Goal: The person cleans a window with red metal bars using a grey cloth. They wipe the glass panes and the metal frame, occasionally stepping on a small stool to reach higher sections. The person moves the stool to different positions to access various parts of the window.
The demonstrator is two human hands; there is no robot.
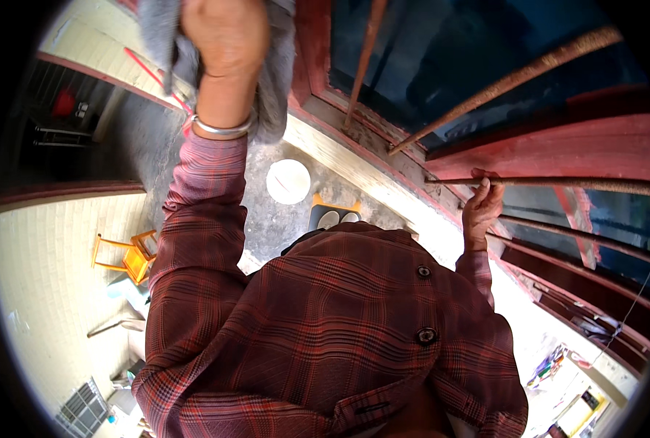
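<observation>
My left hand (226, 33) is raised at the top of the view, with a silver bangle on its wrist. It is closed on a grey cloth (270, 95) that hangs down on both sides of the wrist; the fingertips are out of view. On the right, my right hand (481, 210) wraps round a rusty window bar (558, 184). Behind the bars is a window with a red wooden frame (558, 148) and dark glass panes (478, 66).
Far below, my shoes (329, 219) rest on a dark stool (318, 214) with yellow edges. A round white bucket (288, 182) stands beside it on the grey floor. An orange wooden chair (137, 257) is at the left, by the pale wall (55, 241).
</observation>
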